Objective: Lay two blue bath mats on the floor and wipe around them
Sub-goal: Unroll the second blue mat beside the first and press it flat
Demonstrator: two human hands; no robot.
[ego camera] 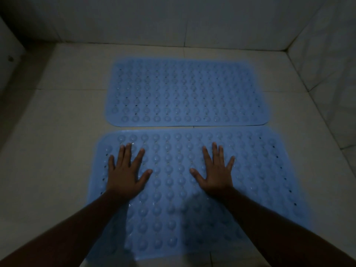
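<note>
Mats are down, as I read it: the far mat [185,93] and the near mat [192,180] lie flat, just apart, long edges parallel. My left hand [126,174] and right hand [216,173] press the near one, fingers spread, gripping nothing. Wiping looks undone; I see no cloth. The tiled floor [57,122] is pale, the light dim, and tiled walls [154,20] close in behind and at right.

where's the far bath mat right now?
Head view: the far mat lies flat on the tiled floor at upper centre, just beyond the near mat, a thin gap between them.
</note>
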